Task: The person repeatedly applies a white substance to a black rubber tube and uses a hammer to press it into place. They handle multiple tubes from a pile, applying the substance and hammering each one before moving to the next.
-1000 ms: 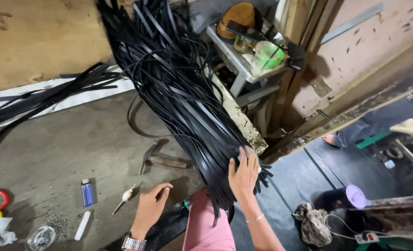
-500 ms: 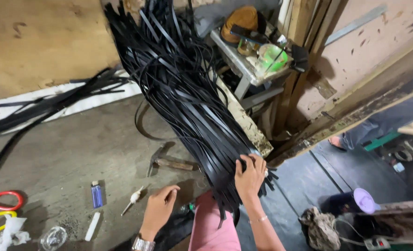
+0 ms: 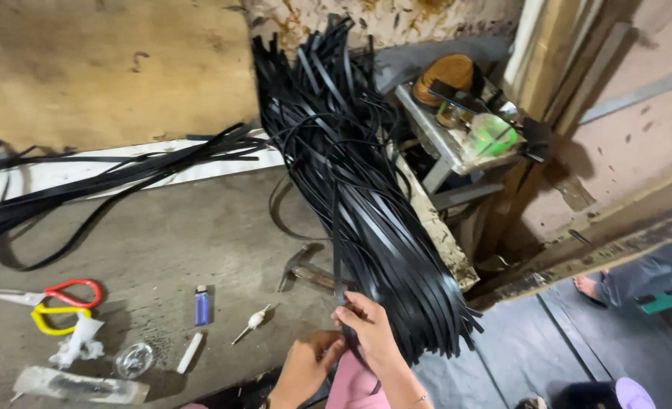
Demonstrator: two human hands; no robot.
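A thick bundle of long black strips (image 3: 351, 174) leans from the back wall down toward me. My right hand (image 3: 370, 327) pinches one black strip (image 3: 337, 250) pulled out of the bundle near its lower end. Just beside it, my left hand (image 3: 305, 367) has curled fingers that touch the same strip's lower end, close to my pink-clad knee (image 3: 349, 386).
More black strips (image 3: 109, 178) lie at the left. On the floor are a hammer (image 3: 305, 271), a blue lighter (image 3: 201, 305), red and yellow scissors (image 3: 59, 301), and a small awl (image 3: 250, 323). A metal stool (image 3: 457, 136) with tools stands right. Another person's foot (image 3: 589, 286) shows at right.
My right hand left the bundle's end and moved left, pinching out a single strip. My left hand rose from the floor to meet it. The camera view shifted right and down.
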